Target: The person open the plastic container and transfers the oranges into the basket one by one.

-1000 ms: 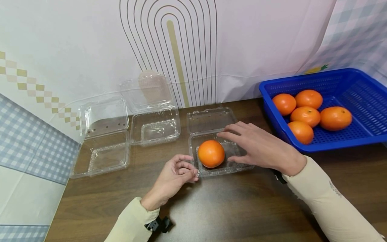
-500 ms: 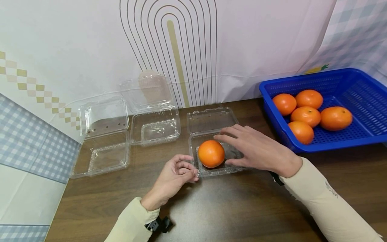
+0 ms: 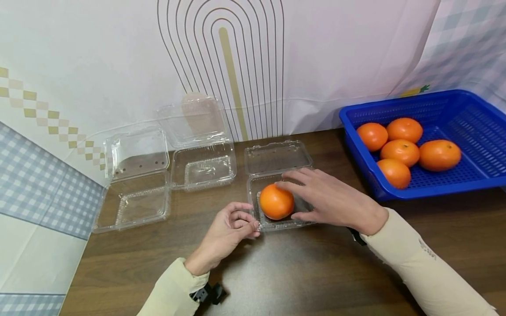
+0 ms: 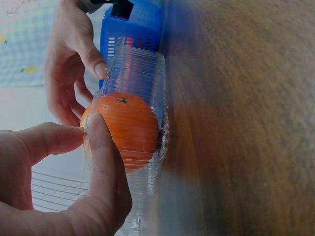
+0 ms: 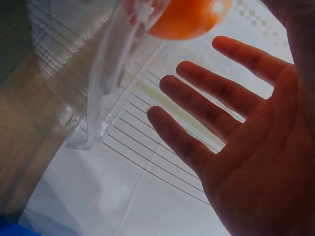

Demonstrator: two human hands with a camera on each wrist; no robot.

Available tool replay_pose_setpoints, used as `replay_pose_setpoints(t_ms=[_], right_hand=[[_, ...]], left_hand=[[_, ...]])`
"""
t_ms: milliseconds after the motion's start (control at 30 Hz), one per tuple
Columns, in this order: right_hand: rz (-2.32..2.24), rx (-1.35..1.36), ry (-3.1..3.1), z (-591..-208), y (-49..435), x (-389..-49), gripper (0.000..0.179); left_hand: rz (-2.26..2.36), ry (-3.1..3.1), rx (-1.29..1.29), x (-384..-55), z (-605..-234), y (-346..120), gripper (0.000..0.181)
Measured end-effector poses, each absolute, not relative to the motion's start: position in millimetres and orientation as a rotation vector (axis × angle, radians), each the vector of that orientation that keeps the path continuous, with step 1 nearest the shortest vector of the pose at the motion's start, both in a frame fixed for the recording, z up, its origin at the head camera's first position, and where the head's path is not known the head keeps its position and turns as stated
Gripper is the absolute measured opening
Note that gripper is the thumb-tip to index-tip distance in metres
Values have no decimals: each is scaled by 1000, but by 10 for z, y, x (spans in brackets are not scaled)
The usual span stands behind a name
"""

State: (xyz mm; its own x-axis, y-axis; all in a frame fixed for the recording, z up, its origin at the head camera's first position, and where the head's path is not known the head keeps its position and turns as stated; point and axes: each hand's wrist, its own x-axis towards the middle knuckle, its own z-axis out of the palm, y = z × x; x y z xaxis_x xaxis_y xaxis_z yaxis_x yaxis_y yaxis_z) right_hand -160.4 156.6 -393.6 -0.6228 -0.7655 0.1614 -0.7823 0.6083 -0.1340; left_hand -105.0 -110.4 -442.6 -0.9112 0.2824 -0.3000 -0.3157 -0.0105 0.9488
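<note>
A single orange [image 3: 274, 202] sits in the left part of an open clear plastic clamshell container [image 3: 282, 226], whose lid [image 3: 278, 158] lies folded back behind it. My left hand [image 3: 226, 232] pinches the container's near left rim; the left wrist view shows thumb and forefinger [image 4: 101, 142] meeting on that edge. Over the right side of the container is my right hand [image 3: 336, 197], fingers spread and holding nothing. Its fingertips are close to the orange; from the head view I cannot tell whether they touch, but the right wrist view shows a gap between fingers [image 5: 211, 110] and fruit.
Two more clamshell containers [image 3: 203, 171] [image 3: 142, 199] stand with raised lids at the left, against the patterned backdrop [image 3: 324, 52]. A blue plastic basket [image 3: 474, 145] with several oranges [image 3: 399, 152] stands at the right on the wooden table [image 3: 253, 272].
My right hand has moved left and slightly toward me, closer over the orange. The left hand, container and orange stay in place.
</note>
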Motion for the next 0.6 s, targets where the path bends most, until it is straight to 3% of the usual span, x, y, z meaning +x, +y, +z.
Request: replay_pose_setpoints(t_ms=[600], right_hand=[[249, 1377, -2681, -4054, 1458, -1602, 75]], left_hand=[[1981, 1863, -28, -1052, -4436, -1096, 49]])
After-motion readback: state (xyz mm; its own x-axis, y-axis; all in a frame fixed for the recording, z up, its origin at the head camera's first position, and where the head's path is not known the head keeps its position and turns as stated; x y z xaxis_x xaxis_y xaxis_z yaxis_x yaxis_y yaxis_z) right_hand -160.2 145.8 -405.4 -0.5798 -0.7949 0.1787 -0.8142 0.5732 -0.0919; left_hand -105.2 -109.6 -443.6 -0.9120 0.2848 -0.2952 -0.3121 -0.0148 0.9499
